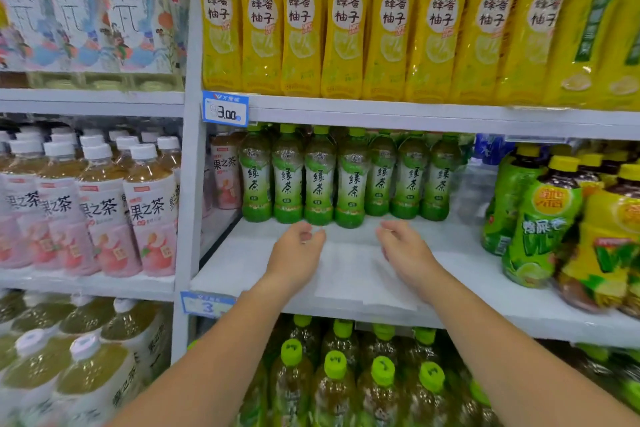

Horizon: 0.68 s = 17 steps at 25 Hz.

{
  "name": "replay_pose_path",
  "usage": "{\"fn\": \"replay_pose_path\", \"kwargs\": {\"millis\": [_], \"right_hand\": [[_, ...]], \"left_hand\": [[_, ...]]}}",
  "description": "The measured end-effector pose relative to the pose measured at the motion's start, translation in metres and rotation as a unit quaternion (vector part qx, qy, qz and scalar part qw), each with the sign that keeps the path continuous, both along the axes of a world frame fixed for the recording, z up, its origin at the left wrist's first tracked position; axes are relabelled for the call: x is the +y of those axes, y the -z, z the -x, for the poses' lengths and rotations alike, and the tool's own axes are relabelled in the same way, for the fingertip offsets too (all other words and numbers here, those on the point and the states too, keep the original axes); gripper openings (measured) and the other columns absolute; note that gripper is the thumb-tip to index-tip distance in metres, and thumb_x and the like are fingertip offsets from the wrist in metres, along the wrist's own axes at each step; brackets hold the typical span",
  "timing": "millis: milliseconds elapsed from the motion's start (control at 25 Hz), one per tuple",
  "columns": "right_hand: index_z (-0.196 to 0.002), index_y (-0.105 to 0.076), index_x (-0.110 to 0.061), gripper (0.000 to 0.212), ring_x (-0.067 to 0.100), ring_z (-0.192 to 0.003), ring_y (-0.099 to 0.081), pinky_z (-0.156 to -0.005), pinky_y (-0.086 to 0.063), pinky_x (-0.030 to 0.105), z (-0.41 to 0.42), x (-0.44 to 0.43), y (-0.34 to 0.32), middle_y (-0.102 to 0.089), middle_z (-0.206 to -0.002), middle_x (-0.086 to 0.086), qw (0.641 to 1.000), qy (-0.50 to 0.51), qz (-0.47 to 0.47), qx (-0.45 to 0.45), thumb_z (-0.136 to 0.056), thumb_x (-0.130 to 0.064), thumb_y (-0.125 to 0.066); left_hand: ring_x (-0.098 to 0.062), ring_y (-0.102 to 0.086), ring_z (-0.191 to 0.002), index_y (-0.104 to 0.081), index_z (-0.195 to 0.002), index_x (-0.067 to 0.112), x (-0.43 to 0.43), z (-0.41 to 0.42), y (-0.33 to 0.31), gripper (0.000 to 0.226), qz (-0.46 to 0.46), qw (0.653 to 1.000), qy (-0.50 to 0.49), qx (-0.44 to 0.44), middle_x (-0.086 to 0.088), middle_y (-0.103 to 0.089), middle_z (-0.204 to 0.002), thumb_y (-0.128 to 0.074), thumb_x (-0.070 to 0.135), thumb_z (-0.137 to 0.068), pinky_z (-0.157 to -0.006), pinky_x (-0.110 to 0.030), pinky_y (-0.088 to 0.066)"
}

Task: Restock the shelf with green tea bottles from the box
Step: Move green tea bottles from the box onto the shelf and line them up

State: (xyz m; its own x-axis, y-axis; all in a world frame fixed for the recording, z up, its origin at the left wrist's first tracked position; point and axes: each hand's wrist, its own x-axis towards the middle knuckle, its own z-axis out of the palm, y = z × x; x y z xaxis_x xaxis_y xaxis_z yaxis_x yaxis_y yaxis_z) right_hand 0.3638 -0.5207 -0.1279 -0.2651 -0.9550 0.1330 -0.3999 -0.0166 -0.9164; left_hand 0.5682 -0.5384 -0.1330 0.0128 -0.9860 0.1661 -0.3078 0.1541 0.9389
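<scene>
**Both hands empty in front of the green tea row**

Here we are at the middle shelf (pixel 349 277), white and bare along its front, and both arms reach in over its edge. The left hand (pixel 297 253) hovers low above the board, fingers loosely curled, nothing in them. The right hand (pixel 406 253) mirrors it just beside, palm turned inward, fingers relaxed and equally empty. A gap of bare shelf lies between the two.

Right ahead of the fingertips stand the green tea bottles (pixel 319 177), upright in a row toward the back of the shelf, green caps up, white-and-green labels facing out, with more of them ranked behind. The left hand's fingertips sit just short of the bases of the bottles in the middle of the row; the right hand's sit just short of those further right. Whether either hand touches a bottle, I cannot tell, though none is held.

To the left of the row a pink-labelled peach tea bottle (pixel 225 173) is tucked against the upright post. To the right, yellow-capped bottles (pixel 540 218) in green and yellow wrappers crowd forward. Above, yellow honey pomelo bottles (pixel 346 21) fill the upper shelf, with a blue price tag (pixel 225 109) clipped on its edge. Below, green-capped bottles (pixel 336 364) fill the next level down.
</scene>
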Motion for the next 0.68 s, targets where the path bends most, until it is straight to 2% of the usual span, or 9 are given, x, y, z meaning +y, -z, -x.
{"fn": "replay_pose_path", "kwargs": {"millis": [80,200,280,440,520,600,680], "right_hand": [[-0.139,-0.053,-0.022,0.046,0.017,-0.104,-0.057,-0.100,-0.047,0.039,-0.001,0.017,-0.001,-0.060,-0.117,-0.001,1.000,-0.010,-0.009,-0.013,-0.098,-0.044,-0.053],[-0.138,-0.052,-0.028,0.043,0.012,-0.110,-0.054,-0.091,-0.042,0.029,-0.002,0.051,-0.004,-0.055,-0.125,-0.009,0.998,-0.027,-0.050,-0.023,-0.098,-0.045,-0.053],[-0.140,-0.050,-0.028,0.044,0.012,-0.112,-0.053,-0.088,-0.039,0.027,-0.003,0.077,-0.009,-0.053,-0.125,-0.010,0.995,-0.035,-0.086,-0.025,-0.099,-0.045,-0.052],[-0.143,-0.047,-0.023,0.047,0.014,-0.115,-0.053,-0.097,-0.040,0.031,-0.002,0.128,-0.037,-0.055,-0.129,-0.006,0.984,-0.014,-0.173,-0.048,-0.101,-0.041,-0.051],[-0.143,-0.048,-0.023,0.046,0.014,-0.114,-0.053,-0.097,-0.041,0.031,-0.001,0.156,-0.053,-0.055,-0.130,-0.005,0.977,-0.002,-0.206,-0.060,-0.101,-0.041,-0.051],[-0.140,-0.050,-0.021,0.044,0.012,-0.109,-0.054,-0.089,-0.042,0.027,0.002,0.182,-0.075,-0.058,-0.130,-0.002,0.972,0.013,-0.221,-0.078,-0.101,-0.039,-0.053],[-0.140,-0.051,-0.018,0.044,0.012,-0.105,-0.056,-0.084,-0.041,0.026,0.004,0.210,-0.101,-0.061,-0.126,-0.001,0.966,0.028,-0.240,-0.093,-0.101,-0.037,-0.053]], "left_hand": [[-0.014,-0.054,-0.109,-0.054,-0.137,0.019,0.017,0.002,-0.001,0.046,-0.014,1.000,0.014,-0.001,0.004,-0.059,-0.124,-0.057,0.044,-0.099,-0.091,-0.029,-0.040],[-0.015,-0.054,-0.110,-0.051,-0.139,0.020,0.046,0.006,-0.009,0.049,-0.061,0.998,0.022,0.004,0.004,-0.058,-0.124,-0.056,0.047,-0.098,-0.091,-0.031,-0.040],[-0.014,-0.052,-0.110,-0.046,-0.143,0.020,0.067,0.009,-0.019,0.052,-0.101,0.995,0.024,-0.004,0.006,-0.055,-0.124,-0.052,0.048,-0.100,-0.092,-0.031,-0.038],[-0.012,-0.050,-0.104,-0.041,-0.146,0.020,0.112,0.010,-0.052,0.054,-0.221,0.975,0.028,-0.012,0.006,-0.051,-0.124,-0.048,0.050,-0.102,-0.089,-0.029,-0.035],[-0.005,-0.055,-0.096,-0.042,-0.146,0.019,0.141,0.010,-0.067,0.054,-0.265,0.963,0.042,-0.018,0.011,-0.055,-0.118,-0.050,0.048,-0.101,-0.081,-0.023,-0.040],[0.009,-0.056,-0.083,-0.045,-0.144,0.017,0.168,0.011,-0.090,0.053,-0.287,0.956,0.058,-0.027,0.020,-0.055,-0.105,-0.053,0.047,-0.101,-0.067,-0.012,-0.042],[0.009,-0.055,-0.087,-0.047,-0.145,0.017,0.192,0.014,-0.119,0.056,-0.301,0.950,0.073,-0.036,0.019,-0.058,-0.109,-0.054,0.049,-0.100,-0.073,-0.016,-0.042]]}}
